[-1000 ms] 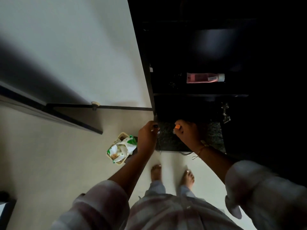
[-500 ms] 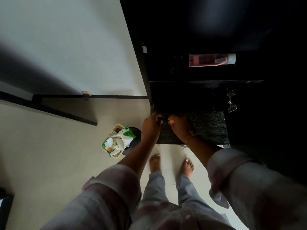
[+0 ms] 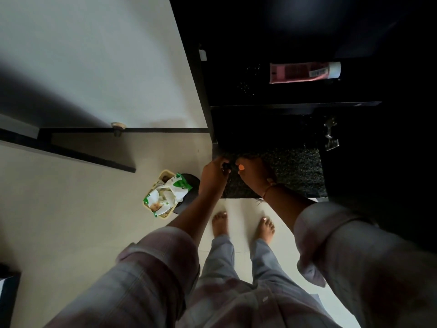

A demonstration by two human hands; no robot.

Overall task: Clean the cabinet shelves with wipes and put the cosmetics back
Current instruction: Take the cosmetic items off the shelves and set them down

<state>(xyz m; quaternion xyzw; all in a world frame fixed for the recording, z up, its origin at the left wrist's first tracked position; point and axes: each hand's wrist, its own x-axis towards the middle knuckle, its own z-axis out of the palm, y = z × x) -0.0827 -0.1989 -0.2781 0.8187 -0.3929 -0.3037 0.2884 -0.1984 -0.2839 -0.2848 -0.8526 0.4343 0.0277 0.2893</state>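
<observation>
The dark cabinet stands open in front of me. A pink tube [image 3: 305, 72] with a white cap lies on its side on the upper shelf [image 3: 295, 106]. The bottom shelf [image 3: 295, 171] is speckled black. My left hand [image 3: 212, 177] is at its front left corner, fingers closed on a small dark item [image 3: 226, 167]. My right hand [image 3: 254, 178] sits right beside it, fingers curled down onto the shelf, with a small orange spot [image 3: 241, 166] at its tip. Whether the right hand holds anything is hidden in the dark.
A green and white wipes pack [image 3: 169, 194] lies in a yellow basket [image 3: 163, 174] on the floor left of the cabinet, next to a round dark object [image 3: 189, 183]. A metal hinge [image 3: 331, 136] sticks out at the cabinet's right side. My bare feet stand just below the shelf.
Both hands have drawn closer together and moved up to the front left corner of the bottom shelf. The pink tube has not moved.
</observation>
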